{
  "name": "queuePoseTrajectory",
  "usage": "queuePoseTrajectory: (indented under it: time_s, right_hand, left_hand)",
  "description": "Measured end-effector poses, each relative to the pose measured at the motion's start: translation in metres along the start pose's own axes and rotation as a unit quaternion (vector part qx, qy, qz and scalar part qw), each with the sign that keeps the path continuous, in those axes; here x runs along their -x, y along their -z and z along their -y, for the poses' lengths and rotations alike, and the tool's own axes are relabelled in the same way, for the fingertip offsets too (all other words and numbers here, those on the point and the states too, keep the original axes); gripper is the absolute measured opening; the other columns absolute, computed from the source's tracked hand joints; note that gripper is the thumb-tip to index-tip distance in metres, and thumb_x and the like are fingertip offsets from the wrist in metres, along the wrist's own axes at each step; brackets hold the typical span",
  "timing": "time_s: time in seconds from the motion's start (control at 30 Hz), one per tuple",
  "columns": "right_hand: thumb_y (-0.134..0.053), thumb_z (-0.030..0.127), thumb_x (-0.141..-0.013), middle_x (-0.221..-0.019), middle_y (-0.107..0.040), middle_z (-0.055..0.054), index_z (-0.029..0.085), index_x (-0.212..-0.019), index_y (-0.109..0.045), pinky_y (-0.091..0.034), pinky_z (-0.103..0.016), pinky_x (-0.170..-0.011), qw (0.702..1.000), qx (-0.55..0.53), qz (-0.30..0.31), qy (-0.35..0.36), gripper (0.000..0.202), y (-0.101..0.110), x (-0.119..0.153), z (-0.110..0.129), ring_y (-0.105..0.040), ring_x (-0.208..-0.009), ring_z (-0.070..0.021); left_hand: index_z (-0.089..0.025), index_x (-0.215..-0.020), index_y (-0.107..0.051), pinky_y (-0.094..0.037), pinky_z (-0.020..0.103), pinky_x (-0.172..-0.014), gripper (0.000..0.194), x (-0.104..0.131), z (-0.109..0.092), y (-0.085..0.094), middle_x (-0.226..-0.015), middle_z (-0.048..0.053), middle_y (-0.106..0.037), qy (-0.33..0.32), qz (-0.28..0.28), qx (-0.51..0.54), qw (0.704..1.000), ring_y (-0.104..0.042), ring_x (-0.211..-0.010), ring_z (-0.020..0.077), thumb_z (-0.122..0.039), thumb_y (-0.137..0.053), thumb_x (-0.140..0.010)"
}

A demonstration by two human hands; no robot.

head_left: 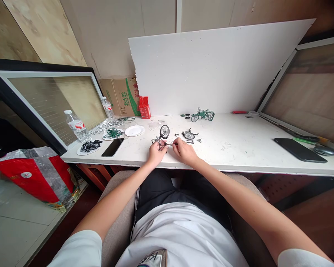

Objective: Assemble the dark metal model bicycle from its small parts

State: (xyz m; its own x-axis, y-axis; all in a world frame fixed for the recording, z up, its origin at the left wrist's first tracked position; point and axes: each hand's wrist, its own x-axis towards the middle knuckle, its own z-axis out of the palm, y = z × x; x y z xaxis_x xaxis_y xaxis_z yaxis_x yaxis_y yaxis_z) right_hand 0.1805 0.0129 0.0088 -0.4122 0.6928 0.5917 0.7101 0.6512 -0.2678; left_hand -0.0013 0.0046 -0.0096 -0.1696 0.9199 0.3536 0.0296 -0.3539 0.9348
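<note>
Green print on the cardboard box (124, 96) is too small to read.

I counted two water bottles (77, 126) (107, 107), two phones (113, 147) (300, 150), three round plates (134, 130) (113, 134) (89, 147) — and one finished green bicycle (202, 115) — with my two hands (156, 152) (185, 151) on one half-built black model (163, 139).

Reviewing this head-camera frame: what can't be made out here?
- What the right hand pinches: too small in the head view, covered by its fingers.
- Lower part of the black model bicycle: hidden behind the left hand.
- Small dark parts on the white table: too tiny to identify.
- Cardboard box print: too small to read.
</note>
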Motion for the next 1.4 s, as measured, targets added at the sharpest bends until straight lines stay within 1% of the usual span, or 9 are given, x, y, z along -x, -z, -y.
queuePoseTrajectory:
  time_s: [0.4, 0.67, 0.8, 0.87, 0.9, 1.0, 1.1, 1.27, 1.4]
  right_hand:
    - [-0.044, 0.035, -0.11, -0.094, -0.072, -0.009, 0.021, -0.104, -0.055, -0.033, -0.029, -0.06, 0.999, 0.033, 0.014, 0.003, 0.019, 0.0049, 0.0002, 0.0026, -0.062, -0.072, -0.0197]
    - [-0.041, 0.038, -0.111, -0.096, -0.071, -0.01, 0.019, -0.106, -0.056, -0.032, -0.029, -0.06, 0.997, 0.059, 0.037, -0.02, 0.024, 0.0043, 0.0, 0.0027, -0.062, -0.073, -0.0201]
    - [-0.038, 0.038, -0.111, -0.099, -0.071, -0.01, 0.019, -0.106, -0.055, -0.032, -0.028, -0.061, 0.997, 0.053, 0.047, -0.028, 0.025, 0.0036, -0.0007, 0.0005, -0.063, -0.077, -0.0209]
    - [-0.038, 0.038, -0.111, -0.099, -0.071, -0.01, 0.02, -0.107, -0.054, -0.032, -0.029, -0.061, 0.997, 0.048, 0.049, -0.028, 0.025, 0.0028, -0.0011, -0.0004, -0.063, -0.078, -0.0212]
    - [-0.037, 0.039, -0.111, -0.099, -0.071, -0.01, 0.02, -0.107, -0.054, -0.032, -0.029, -0.061, 0.997, 0.045, 0.049, -0.027, 0.026, 0.0024, -0.0012, -0.0006, -0.063, -0.078, -0.0213]
    - [-0.037, 0.04, -0.111, -0.098, -0.071, -0.01, 0.02, -0.107, -0.054, -0.032, -0.03, -0.061, 0.998, 0.042, 0.048, -0.024, 0.027, 0.002, -0.0016, 0.0004, -0.062, -0.078, -0.022]
    - [-0.037, 0.038, -0.11, -0.098, -0.072, -0.011, 0.02, -0.107, -0.054, -0.033, -0.03, -0.062, 0.998, 0.03, 0.046, -0.024, 0.026, 0.0034, -0.0017, 0.0028, -0.063, -0.08, -0.0226]
    - [-0.043, 0.036, -0.106, -0.103, -0.074, -0.011, 0.019, -0.115, -0.052, -0.036, -0.03, -0.064, 0.999, -0.012, 0.035, -0.024, 0.021, 0.0064, -0.0015, 0.0052, -0.066, -0.084, -0.0235]
    - [-0.045, 0.031, -0.104, -0.107, -0.074, -0.011, 0.019, -0.113, -0.052, -0.037, -0.03, -0.063, 0.999, -0.019, 0.041, -0.018, 0.017, 0.0052, -0.001, 0.0032, -0.067, -0.085, -0.0232]
  left_hand:
    - [-0.016, -0.106, -0.069, -0.059, 0.033, -0.087, 0.029, -0.0007, -0.0003, 0.0008, -0.104, 0.01, -0.074, -0.002, -0.003, 0.001, 1.0, -0.071, -0.098, 0.02, -0.017, -0.078, -0.078]
    - [-0.015, -0.103, -0.068, -0.057, 0.029, -0.081, 0.028, -0.0023, -0.0012, -0.0009, -0.1, 0.009, -0.072, 0.007, 0.003, -0.007, 1.0, -0.068, -0.087, 0.0159, -0.017, -0.079, -0.077]
    - [-0.014, -0.099, -0.068, -0.057, 0.031, -0.082, 0.027, -0.0042, -0.0031, -0.0036, -0.098, 0.009, -0.071, 0.022, 0.026, 0.0, 0.999, -0.067, -0.087, 0.016, -0.015, -0.08, -0.076]
    - [-0.014, -0.103, -0.068, -0.057, 0.031, -0.083, 0.027, -0.0044, -0.0044, -0.0036, -0.099, 0.009, -0.071, 0.024, 0.013, 0.013, 1.0, -0.068, -0.089, 0.0172, -0.015, -0.078, -0.078]
    - [-0.014, -0.104, -0.068, -0.057, 0.032, -0.083, 0.028, -0.0044, -0.0049, -0.003, -0.099, 0.009, -0.071, 0.026, 0.006, 0.015, 1.0, -0.068, -0.09, 0.0176, -0.014, -0.078, -0.078]
    - [-0.015, -0.104, -0.069, -0.057, 0.033, -0.088, 0.029, -0.0044, -0.0053, 0.0004, -0.103, 0.009, -0.072, 0.025, 0.029, 0.017, 0.999, -0.069, -0.093, 0.0183, -0.014, -0.08, -0.076]
    - [-0.014, -0.104, -0.069, -0.057, 0.034, -0.092, 0.029, -0.0051, -0.0032, 0.0033, -0.104, 0.01, -0.073, 0.027, 0.033, 0.029, 0.999, -0.07, -0.093, 0.0174, -0.014, -0.079, -0.076]
    - [-0.014, -0.106, -0.069, -0.057, 0.037, -0.095, 0.031, -0.006, 0.0025, 0.0039, -0.106, 0.01, -0.072, 0.021, 0.041, 0.031, 0.998, -0.07, -0.096, 0.0185, -0.015, -0.08, -0.077]
    - [-0.014, -0.105, -0.07, -0.056, 0.035, -0.095, 0.031, -0.0055, 0.0019, 0.004, -0.106, 0.01, -0.073, 0.015, 0.034, 0.023, 0.999, -0.069, -0.099, 0.0189, -0.015, -0.081, -0.076]
